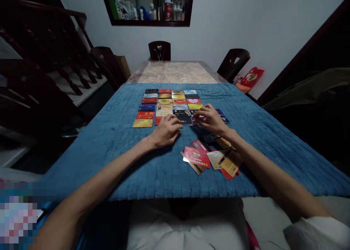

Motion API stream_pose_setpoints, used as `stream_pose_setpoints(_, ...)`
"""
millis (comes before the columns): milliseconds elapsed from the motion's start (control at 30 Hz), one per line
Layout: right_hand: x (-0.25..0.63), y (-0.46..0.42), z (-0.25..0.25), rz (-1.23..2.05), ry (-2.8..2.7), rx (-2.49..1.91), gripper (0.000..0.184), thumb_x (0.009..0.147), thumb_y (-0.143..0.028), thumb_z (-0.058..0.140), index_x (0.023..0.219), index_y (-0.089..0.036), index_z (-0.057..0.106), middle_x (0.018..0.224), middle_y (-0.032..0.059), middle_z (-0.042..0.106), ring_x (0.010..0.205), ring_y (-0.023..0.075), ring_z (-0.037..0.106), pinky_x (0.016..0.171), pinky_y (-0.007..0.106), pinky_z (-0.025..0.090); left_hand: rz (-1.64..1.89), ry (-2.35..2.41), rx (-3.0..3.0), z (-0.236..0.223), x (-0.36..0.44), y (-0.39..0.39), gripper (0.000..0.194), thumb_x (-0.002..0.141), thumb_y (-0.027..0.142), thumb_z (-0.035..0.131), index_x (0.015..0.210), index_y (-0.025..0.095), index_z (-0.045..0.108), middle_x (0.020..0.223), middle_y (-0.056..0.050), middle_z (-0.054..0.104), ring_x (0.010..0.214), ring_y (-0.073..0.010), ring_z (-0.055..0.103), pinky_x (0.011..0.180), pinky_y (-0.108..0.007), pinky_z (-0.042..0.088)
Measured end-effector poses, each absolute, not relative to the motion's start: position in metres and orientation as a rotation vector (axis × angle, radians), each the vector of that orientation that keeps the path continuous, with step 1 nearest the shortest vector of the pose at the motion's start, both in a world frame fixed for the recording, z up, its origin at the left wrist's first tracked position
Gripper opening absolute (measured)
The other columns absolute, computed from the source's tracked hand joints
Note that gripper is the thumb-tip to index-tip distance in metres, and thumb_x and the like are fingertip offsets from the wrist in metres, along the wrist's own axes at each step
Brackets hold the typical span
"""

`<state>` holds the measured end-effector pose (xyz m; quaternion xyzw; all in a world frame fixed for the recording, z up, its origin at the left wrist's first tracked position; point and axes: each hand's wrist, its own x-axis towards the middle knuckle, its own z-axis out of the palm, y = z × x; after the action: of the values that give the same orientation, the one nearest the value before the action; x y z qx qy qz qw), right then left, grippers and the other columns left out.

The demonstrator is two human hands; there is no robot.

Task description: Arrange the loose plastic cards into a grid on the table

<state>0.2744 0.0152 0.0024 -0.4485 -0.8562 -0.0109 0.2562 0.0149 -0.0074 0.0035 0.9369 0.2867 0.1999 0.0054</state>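
Note:
Plastic cards lie in a grid of four columns on the blue cloth (109,140). My left hand (166,130) rests at the near edge of the grid, its fingers curled together beside a black card (183,119). Whatever lies under those fingers is hidden. My right hand (209,119) is at the near end of the right column, fingertips pinched on a dark card (197,120) with red and white marks, partly covered by the hand. A loose pile of cards lies nearer me, with a pink-red card (196,156) and a yellow card (231,161) on top.
A dark blue card (222,116) lies just right of my right hand. The marble-patterned tabletop (177,72) shows beyond the cloth. Dark wooden chairs stand around it, one at the far end (160,51). A red bag (251,78) sits off the right side.

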Motion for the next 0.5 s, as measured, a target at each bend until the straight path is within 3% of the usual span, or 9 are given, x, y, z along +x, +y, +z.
stream_pose_setpoints(233, 0.283, -0.003, -0.001, 0.048, -2.199, -1.177, 0.025, 0.094, -0.032, 0.053, 0.092, -0.021, 0.075, 0.084, 0.0088, 0.068, 0.091, 0.0262, 0.054, 0.085, 0.040, 0.041, 0.665, 0.599, 2.812, 0.000, 0.025, -0.049, 0.023, 0.096, 0.032, 0.056, 0.110, 0.022, 0.070, 0.117, -0.010, 0.068, 0.127, -0.0296, 0.047, 0.108, -0.050, 0.038)
stream_pose_setpoints(367, 0.282, -0.013, 0.001, 0.078, -2.244, -1.028, 0.023, 0.095, -0.033, 0.054, 0.091, -0.023, 0.074, 0.088, 0.0076, 0.071, 0.089, 0.0249, 0.056, 0.086, 0.041, 0.042, 0.641, 0.480, 2.775, -0.001, 0.027, -0.061, 0.035, 0.091, 0.042, 0.064, 0.117, 0.019, 0.067, 0.123, -0.012, 0.067, 0.129, -0.0317, 0.045, 0.109, -0.051, 0.035)
stream_pose_setpoints(500, 0.274, -0.021, 0.000, 0.073, -2.302, -0.867, 0.018, 0.095, -0.030, 0.056, 0.092, -0.024, 0.073, 0.088, 0.0071, 0.072, 0.086, 0.0241, 0.057, 0.084, 0.043, 0.044, 0.544, 0.399, 2.787, 0.000, 0.030, -0.065, 0.038, 0.092, 0.043, 0.062, 0.124, 0.022, 0.065, 0.128, -0.011, 0.065, 0.130, -0.0325, 0.044, 0.110, -0.051, 0.033)
